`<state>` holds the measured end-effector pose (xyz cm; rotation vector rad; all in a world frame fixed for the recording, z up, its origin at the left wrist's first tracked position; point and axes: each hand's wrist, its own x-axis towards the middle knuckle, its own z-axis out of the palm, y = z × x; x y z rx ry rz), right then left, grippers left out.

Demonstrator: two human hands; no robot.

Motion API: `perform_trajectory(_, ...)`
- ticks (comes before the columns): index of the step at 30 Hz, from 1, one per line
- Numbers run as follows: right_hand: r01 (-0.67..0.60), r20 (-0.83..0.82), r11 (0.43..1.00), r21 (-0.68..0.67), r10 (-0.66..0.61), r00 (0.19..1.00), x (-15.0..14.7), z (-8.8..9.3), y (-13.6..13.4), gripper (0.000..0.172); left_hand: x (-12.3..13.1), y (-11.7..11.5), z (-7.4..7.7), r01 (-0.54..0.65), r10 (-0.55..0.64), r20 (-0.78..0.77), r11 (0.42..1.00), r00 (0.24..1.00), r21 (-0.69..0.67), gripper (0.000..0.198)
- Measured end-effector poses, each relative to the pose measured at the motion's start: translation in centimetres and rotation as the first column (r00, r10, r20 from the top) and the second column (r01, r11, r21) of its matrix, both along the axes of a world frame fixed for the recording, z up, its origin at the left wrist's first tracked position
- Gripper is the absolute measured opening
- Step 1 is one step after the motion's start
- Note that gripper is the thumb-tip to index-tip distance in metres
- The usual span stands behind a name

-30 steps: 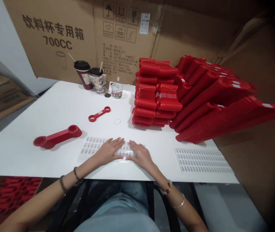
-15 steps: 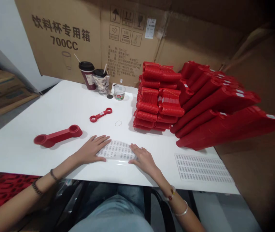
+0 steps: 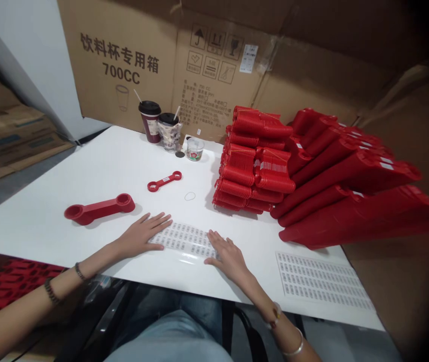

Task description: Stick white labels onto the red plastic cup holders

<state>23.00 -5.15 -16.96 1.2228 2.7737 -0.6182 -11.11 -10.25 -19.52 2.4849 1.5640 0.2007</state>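
White table [image 3: 97,166] — glossy sheet of labels [image 3: 184,241].

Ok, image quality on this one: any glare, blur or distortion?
Head view: the glossy label sheet shows a white glare streak near its lower edge; the cardboard box fades into dark vignette at right; wide-angle warp bends the white table; little motion blur.

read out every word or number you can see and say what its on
"饮料杯专用箱": large print on the cardboard carton
"700CC": just below it, same carton
Carton's small print block: too small to read
White sticker: too small to read
Centre label sheet: too small to read
Right label sheet: too small to read
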Motion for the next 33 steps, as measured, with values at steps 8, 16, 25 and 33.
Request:
perform_trajectory(8,0.018,-0.072,0.999,0.043,-0.015,0.997,0.1,-0.4,0.5,0.069,-0.6,0.9,1.7,-0.005,0.005,0.007,1.0,1.0,-0.004,0.058)
perform_trajectory(16,0.206,-0.132,0.979,0.01,-0.203,0.97,0.9,1.1,0.5,0.023,-0.8,1.7,3.7,-0.042,0.053,0.17,0.997,0.984,-0.062,0.033)
perform_trajectory(25,0.304,-0.39,0.876,-0.374,-0.445,0.806,4.8,5.4,2.2,0.028,-0.4,2.1,8.2,-0.224,0.349,0.414,0.92,0.841,-0.322,0.034)
perform_trajectory(33,0.288,-0.571,0.747,-0.6,-0.652,0.499,5.5,3.2,1.9,0.049,0.3,1.6,7.5,-0.383,0.692,0.669,0.716,0.273,-0.584,0.033)
